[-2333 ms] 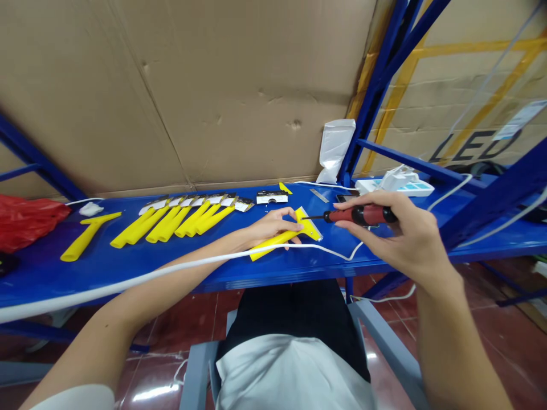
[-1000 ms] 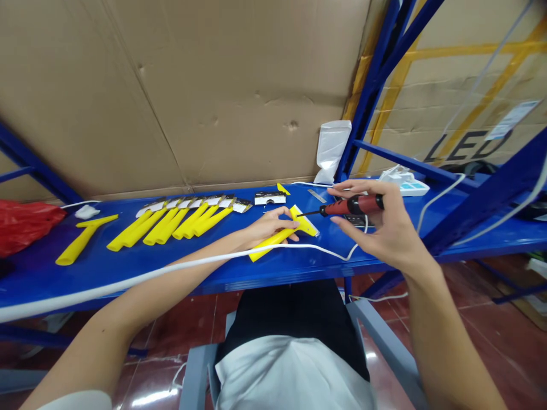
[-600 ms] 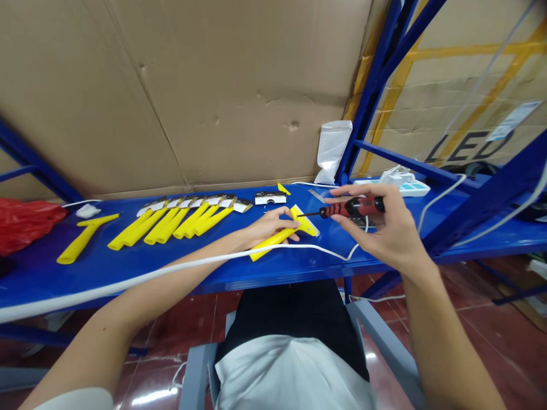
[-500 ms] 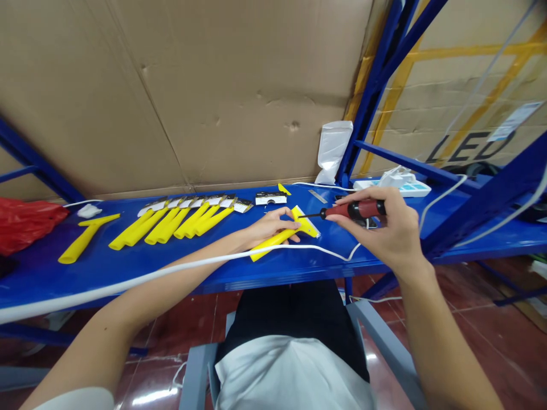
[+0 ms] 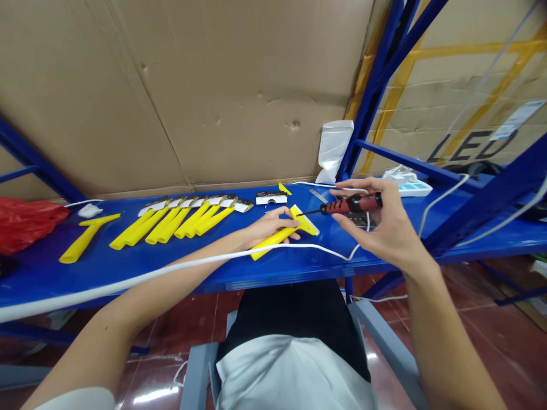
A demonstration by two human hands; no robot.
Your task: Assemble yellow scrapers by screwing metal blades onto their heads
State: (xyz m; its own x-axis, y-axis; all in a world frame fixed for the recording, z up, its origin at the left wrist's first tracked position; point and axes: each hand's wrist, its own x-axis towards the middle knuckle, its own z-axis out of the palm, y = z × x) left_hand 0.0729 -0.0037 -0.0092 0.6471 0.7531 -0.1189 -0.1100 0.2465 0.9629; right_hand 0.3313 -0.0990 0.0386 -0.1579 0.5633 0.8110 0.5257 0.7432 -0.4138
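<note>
My left hand [image 5: 271, 226] is closed around the neck of a yellow scraper [image 5: 273, 242], whose wide head with a metal edge points right. A screwdriver [image 5: 352, 204] with a red and black handle lies nearly level in my right hand [image 5: 395, 225]. Its handle end rests near the palm, with the thumb and fingers loosened around it. The thin dark shaft reaches left to the scraper's head; whether the tip sits in a screw is too small to tell.
Several yellow scrapers with cards [image 5: 188, 219] lie in a row on the blue shelf [image 5: 171, 267]. Another yellow scraper [image 5: 81, 242] lies left, by a red bag [image 5: 29, 225]. A small box [image 5: 271, 197], loose blade [image 5: 317, 196] and power strip [image 5: 414, 187] lie behind. A white cable [image 5: 162, 269] crosses in front.
My right hand's fingers have spread wider around the screwdriver handle, and the handle has turned and tilted slightly. My left hand and the scraper have hardly moved.
</note>
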